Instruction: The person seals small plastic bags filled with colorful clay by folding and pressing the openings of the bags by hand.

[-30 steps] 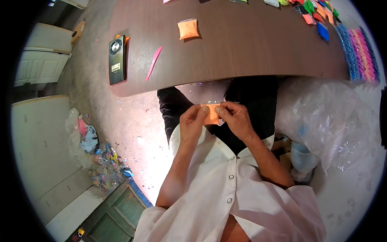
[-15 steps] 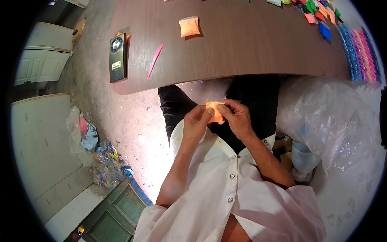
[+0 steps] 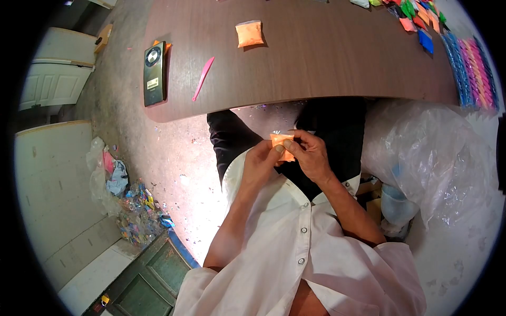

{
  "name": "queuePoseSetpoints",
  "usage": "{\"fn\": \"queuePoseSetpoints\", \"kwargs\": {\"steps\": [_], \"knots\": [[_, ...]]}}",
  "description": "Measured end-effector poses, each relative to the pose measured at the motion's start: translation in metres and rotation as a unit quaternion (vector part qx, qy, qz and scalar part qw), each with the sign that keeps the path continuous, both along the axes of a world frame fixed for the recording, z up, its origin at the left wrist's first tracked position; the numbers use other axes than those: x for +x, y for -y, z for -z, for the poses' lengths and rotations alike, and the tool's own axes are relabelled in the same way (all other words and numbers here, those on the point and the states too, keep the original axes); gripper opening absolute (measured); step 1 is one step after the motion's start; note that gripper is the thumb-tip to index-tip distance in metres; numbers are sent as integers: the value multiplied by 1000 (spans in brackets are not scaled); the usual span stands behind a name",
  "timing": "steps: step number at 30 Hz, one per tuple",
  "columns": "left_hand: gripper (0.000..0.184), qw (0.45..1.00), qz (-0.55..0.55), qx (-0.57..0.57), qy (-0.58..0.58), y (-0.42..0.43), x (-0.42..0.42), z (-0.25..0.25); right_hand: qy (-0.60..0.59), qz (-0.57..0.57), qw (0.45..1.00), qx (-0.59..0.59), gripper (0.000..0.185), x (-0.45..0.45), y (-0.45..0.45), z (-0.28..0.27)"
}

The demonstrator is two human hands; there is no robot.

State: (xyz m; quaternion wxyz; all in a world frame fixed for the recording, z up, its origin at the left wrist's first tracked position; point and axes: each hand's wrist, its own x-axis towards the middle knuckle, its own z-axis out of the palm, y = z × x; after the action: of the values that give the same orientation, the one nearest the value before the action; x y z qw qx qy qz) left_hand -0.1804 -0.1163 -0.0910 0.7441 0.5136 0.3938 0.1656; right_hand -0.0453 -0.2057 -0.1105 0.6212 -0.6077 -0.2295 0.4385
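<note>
Above my lap, in front of the table edge, a small clear packet with orange filling is pinched between my two hands. My left hand grips its lower left part, thumb on the front. My right hand has its thumb across the right side of the packet; the fingers behind are hidden. On the brown table lies another orange packet. Left of that is a pink plastic knife, and a dark phone lies near the left edge over something orange.
Colourful packets are heaped at the table's far right, near blue and pink twisted bundles. A large clear plastic bag lies right of my legs, beside a translucent bucket. Wrappers are piled on the floor at left.
Both hands have risen slightly with the packet and shifted a little to the right. My left thumb has moved lower on the packet, which has turned slightly between the fingers.
</note>
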Motion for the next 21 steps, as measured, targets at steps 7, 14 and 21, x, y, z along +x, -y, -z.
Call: {"fn": "queuePoseSetpoints", "kwargs": {"steps": [7, 14, 21], "knots": [[24, 999, -13, 32, -10, 1, 0, 2, -44, -16, 999, -12, 17, 3, 3, -8], [24, 1000, -8, 7, -21, 8, 1, 3, -70, 26, 997, 8, 19, 2, 0, -3], [23, 1000, -1, 2, -4, 6, 0, 4, -92, 36, 995, 14, 18, 0, 4, 2]]}}
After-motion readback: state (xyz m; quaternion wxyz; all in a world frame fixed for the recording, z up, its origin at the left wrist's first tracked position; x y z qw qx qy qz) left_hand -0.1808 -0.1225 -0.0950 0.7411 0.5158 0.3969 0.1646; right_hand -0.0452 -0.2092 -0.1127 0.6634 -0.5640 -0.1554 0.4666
